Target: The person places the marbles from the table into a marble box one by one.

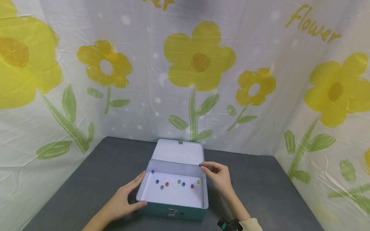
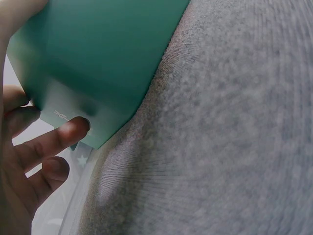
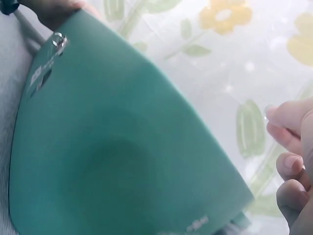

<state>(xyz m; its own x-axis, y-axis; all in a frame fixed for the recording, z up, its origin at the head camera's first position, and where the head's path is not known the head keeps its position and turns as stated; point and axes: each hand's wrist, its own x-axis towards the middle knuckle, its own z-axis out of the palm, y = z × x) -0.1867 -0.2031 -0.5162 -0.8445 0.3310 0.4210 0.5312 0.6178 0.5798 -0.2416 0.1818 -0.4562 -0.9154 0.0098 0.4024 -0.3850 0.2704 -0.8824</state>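
Note:
A green tin box with a white inside stands with its hinged lid tipped back. Scattered on its floor lie several small marbles, among them a red marble, a blue marble and a yellow-green marble. My left hand rests along the box's left side, thumb at the front corner, other fingers loosely bent against the wall. Above the right rear rim, my right hand pinches a small dark blue marble between thumb and forefinger. In the right wrist view those fingertips mostly hide it.
Dark grey cloth covers the table. Beside the right wrist a small blue thing shows, partly hidden. A flower-printed curtain hangs behind and along both sides. On the right wrist is a black band.

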